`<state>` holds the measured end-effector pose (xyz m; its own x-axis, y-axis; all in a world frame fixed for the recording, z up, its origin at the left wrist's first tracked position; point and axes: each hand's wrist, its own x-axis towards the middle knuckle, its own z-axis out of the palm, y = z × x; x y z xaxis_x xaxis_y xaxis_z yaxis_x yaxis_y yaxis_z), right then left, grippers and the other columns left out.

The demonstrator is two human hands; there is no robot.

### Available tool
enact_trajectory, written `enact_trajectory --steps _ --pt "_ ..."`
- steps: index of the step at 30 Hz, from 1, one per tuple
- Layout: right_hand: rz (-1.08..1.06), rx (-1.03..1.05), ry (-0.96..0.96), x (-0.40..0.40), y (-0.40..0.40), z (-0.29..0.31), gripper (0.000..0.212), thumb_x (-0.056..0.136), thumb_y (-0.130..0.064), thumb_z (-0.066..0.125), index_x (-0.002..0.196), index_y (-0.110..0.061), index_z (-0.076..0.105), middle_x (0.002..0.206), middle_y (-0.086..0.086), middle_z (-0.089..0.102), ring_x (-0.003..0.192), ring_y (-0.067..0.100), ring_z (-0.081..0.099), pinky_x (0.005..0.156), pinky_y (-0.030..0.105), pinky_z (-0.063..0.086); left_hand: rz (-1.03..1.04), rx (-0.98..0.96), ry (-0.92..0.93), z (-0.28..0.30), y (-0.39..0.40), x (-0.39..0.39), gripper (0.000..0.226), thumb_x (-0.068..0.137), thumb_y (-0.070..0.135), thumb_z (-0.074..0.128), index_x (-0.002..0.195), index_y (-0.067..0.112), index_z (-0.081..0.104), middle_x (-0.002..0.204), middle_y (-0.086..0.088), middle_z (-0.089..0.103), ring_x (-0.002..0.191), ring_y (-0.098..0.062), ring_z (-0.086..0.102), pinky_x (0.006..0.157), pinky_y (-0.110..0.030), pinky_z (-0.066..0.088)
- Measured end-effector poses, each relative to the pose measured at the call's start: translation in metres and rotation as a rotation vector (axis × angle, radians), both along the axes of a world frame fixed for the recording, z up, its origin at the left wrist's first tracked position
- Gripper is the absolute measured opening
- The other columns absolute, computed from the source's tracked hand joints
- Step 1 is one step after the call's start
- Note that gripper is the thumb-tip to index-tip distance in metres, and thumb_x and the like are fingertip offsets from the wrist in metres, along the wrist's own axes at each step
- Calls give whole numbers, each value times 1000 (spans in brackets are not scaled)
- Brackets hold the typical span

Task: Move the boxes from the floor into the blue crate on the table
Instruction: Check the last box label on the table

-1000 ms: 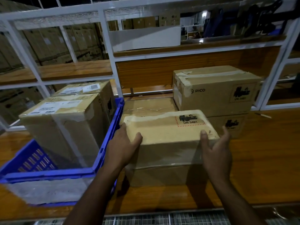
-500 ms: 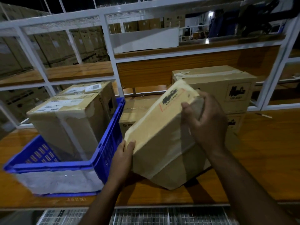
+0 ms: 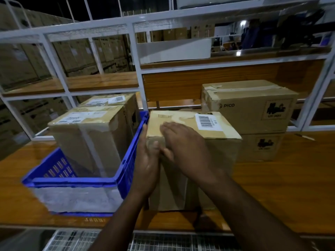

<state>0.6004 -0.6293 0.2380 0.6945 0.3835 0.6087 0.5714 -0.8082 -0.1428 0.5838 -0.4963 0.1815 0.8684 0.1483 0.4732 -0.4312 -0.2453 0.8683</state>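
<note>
A cardboard box (image 3: 213, 151) with a barcode label on top stands on end on the wooden table, right beside the blue crate (image 3: 126, 165). My left hand (image 3: 146, 160) lies flat against the box's left face, between box and crate wall. My right hand (image 3: 183, 144) rests over the box's upper left front corner, fingers spread on the top edge. Inside the crate stand two taped cardboard boxes, a nearer one (image 3: 87, 138) and a farther one (image 3: 110, 102), both with white labels on top.
Two stacked PICO boxes (image 3: 253, 109) sit at the right behind the held box. A white metal shelf frame (image 3: 137, 69) with wooden shelves rises behind the table. A metal grate (image 3: 145, 241) runs below the table's near edge.
The box went from lying flat, through a tilt, to standing on end with its barcode face up. My right hand shifted from its right side to its top left corner.
</note>
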Motion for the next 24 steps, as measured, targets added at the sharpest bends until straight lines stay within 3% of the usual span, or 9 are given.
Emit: enact_trajectory --steps 2,5,8,13,17,21,24 --pt "-69 11 14 2 -11 -6 60 92 -49 62 145 -24 48 149 -2 50 140 14 42 118 37 25 73 146 -147 9 7 7 64 102 41 43 160 27 19 162 18 25 146 6 26 112 -11 30" --pt "-179 73 35 6 -40 -15 63 87 -60 63 138 -24 55 143 -3 57 136 11 47 121 44 23 140 281 -304 9 24 20 57 100 33 46 154 16 37 161 0 34 149 -9 29 118 -29 33" --pt "-232 78 13 9 -60 -22 69 83 -69 61 134 -23 58 140 -3 60 134 12 49 120 48 23 139 380 -333 2 35 30 40 99 33 47 131 15 63 141 2 55 143 -10 41 114 -38 40" --pt "-232 105 -50 13 -64 -33 66 80 -72 60 126 -24 65 133 -5 65 130 10 53 117 51 28 232 418 -435 -6 33 36 32 96 33 55 114 12 70 123 8 59 128 2 47 106 -20 41" --pt "-214 154 -62 18 -62 -36 65 78 -71 59 120 -23 68 127 -3 68 125 12 57 115 52 31 243 412 -468 -8 32 40 28 94 32 57 107 11 71 117 9 60 125 -3 50 103 -21 42" --pt "-165 196 -78 20 -64 -41 68 79 -69 61 128 -22 62 135 -2 62 132 12 50 119 49 24 195 333 -441 -11 28 35 33 96 32 56 122 14 63 134 4 57 139 -12 45 111 -33 42" --pt "-159 387 -48 11 -68 -59 89 76 -63 68 147 -17 40 154 5 40 145 16 31 119 39 23 144 241 -327 -31 32 24 64 96 41 56 152 21 34 159 0 35 147 -14 35 113 -38 40"
